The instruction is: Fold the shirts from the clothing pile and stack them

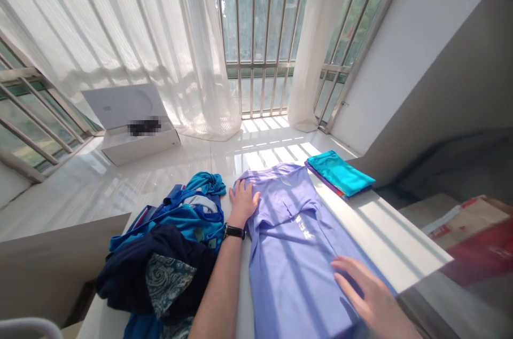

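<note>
Shirt [288, 275]: one, lilac, spread on the desk [404, 237], beneath the left hand and reaching back to the right. Left hand [242, 201]: palm down on the shirt's edge near the collar, fingers spread. Right hand [371, 296]: fingers extended, slightly apart, at the shirt's lower part; contact cannot be told. Watch [234, 231]: black, on the left wrist. Heap [172, 237]: blue and navy clothes, just left of the left hand. Stack [340, 173]: folded, turquoise uppermost, ahead of the right hand. Box [140, 151]: white, lid raised, well ahead and left of the left hand.
</note>
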### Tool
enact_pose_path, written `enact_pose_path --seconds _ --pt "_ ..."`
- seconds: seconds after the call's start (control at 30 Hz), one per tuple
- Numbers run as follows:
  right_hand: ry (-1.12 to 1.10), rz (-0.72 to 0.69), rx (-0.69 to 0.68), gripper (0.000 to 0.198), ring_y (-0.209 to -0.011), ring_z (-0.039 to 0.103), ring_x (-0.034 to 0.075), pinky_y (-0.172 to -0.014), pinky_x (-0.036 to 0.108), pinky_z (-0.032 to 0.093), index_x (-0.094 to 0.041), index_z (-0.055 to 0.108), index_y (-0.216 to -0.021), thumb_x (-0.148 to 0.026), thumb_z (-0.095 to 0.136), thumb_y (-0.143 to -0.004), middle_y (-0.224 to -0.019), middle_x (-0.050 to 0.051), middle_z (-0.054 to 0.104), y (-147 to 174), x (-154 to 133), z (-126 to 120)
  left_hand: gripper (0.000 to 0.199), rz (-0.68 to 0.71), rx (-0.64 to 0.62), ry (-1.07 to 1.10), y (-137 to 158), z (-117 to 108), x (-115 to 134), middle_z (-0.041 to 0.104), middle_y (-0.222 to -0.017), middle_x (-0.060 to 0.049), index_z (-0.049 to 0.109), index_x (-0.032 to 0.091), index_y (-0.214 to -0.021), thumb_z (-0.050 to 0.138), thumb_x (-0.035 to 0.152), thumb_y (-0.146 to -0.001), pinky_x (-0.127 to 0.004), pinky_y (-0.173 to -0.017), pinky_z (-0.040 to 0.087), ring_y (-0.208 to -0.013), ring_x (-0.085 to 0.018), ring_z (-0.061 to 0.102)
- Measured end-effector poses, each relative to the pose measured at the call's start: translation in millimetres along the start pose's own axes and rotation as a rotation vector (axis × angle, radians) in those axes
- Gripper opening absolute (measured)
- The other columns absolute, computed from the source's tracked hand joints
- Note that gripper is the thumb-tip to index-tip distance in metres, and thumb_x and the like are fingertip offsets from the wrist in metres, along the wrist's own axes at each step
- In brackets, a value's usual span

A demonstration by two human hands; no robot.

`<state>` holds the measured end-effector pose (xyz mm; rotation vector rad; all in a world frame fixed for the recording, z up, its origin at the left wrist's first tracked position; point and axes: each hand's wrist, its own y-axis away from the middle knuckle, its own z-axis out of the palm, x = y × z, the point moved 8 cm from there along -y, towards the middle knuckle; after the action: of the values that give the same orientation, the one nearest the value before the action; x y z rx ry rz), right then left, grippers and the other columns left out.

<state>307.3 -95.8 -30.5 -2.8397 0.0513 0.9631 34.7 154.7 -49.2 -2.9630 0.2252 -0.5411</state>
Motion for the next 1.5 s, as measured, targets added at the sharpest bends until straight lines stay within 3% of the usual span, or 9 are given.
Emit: enact_pose_path --seconds 0.2,0.43,0.57,0.77,1.03,1.13,1.27,1.4,1.5 --pt "0.127 -0.156 0.033 0.035 -0.134 0.058 0.025 -0.111 0.040 0.050 -0.030 0.066 -0.129 -0.040 0.048 -0.100 -0.144 0.008 0.061 -28 -22 21 0.037 0.006 0.118 0.033 -6 -23 3 0.059 -0.144 -0.014 0.066 0.020 -0.131 0.058 0.032 -0.096 -0.052 -0.114 0.039 -0.141 -0.034 0.045" --pt "0.306 -0.155 0.068 0.073 -0.156 0.016 0.040 -0.120 0.062 0.031 -0.030 0.035 -0.160 -0.051 0.056 -0.094 -0.172 0.009 0.018 -59 -4 62 0.050 0.191 -0.065 -0.054 11 5 29 0.053 -0.151 -0.016 0.059 0.022 -0.143 0.055 0.045 -0.098 -0.054 -0.115 0.037 -0.142 -0.036 0.045" --pt "0.323 -0.136 0.036 0.073 -0.156 0.016 0.044 -0.121 0.063 0.027 -0.029 0.041 -0.158 -0.059 0.055 -0.093 -0.170 0.008 0.024 -70 -1 69 0.060 0.142 -0.110 -0.163 14 26 28 0.037 -0.164 -0.015 0.048 0.024 -0.154 0.053 0.048 -0.099 -0.060 -0.121 0.025 -0.152 -0.038 0.030" --pt "0.300 -0.134 -0.048 0.075 -0.154 0.018 0.047 -0.123 0.063 0.022 -0.026 0.044 -0.157 -0.062 0.054 -0.092 -0.165 0.011 0.036 -87 -7 66 0.060 0.183 -0.084 -0.223 7 32 24 0.037 -0.164 -0.014 0.046 0.024 -0.155 0.047 0.049 -0.101 -0.059 -0.122 0.022 -0.152 -0.037 0.029" --pt "0.213 -0.130 -0.053 0.071 -0.155 0.020 0.043 -0.124 0.058 0.022 -0.021 0.049 -0.153 -0.056 0.057 -0.092 -0.164 0.013 0.038 -92 -18 52 0.055 0.112 -0.044 -0.083 16 -10 31 0.047 -0.157 -0.013 0.056 0.022 -0.145 0.058 0.042 -0.094 -0.056 -0.121 0.027 -0.151 -0.039 0.029" --pt "0.075 -0.146 0.067 0.059 -0.154 0.026 0.038 -0.122 0.056 0.029 -0.021 0.052 -0.148 -0.050 0.048 -0.097 -0.164 0.015 0.038 -82 -22 34 0.050 0.075 0.108 0.024 62 -43 31 0.049 -0.154 -0.015 0.059 0.019 -0.140 0.057 0.037 -0.094 -0.058 -0.120 0.031 -0.150 -0.039 0.031" --pt "-0.338 -0.098 0.272 0.054 -0.137 0.051 0.033 -0.112 0.052 0.045 -0.020 0.056 -0.139 -0.054 0.039 -0.100 -0.148 0.019 0.054 -44 -17 10 0.041 0.146 0.191 0.274 182 -56 41 0.061 -0.141 -0.013 0.062 0.024 -0.131 0.057 0.038 -0.093 -0.050 -0.114 0.045 -0.135 -0.031 0.054" --pt "-0.756 0.072 0.132 0.058 -0.101 0.071 0.028 -0.091 0.044 0.058 -0.019 0.066 -0.117 -0.069 0.048 -0.094 -0.112 0.014 0.073 17 -12 27 0.029 0.017 0.272 0.506 312 -60 54 0.067 -0.129 -0.011 0.065 0.025 -0.119 0.050 0.034 -0.096 -0.044 -0.103 0.055 -0.124 -0.027 0.063" --pt "-0.953 0.178 -0.028 0.063 -0.088 0.073 0.027 -0.085 0.042 0.060 -0.020 0.072 -0.098 -0.078 0.050 -0.088 -0.099 0.012 0.077 65 -19 46 0.028 -0.138 0.279 0.599 375 -60 57 0.069 -0.124 -0.011 0.065 0.024 -0.116 0.051 0.036 -0.096 -0.044 -0.099 0.057 -0.120 -0.028 0.065"
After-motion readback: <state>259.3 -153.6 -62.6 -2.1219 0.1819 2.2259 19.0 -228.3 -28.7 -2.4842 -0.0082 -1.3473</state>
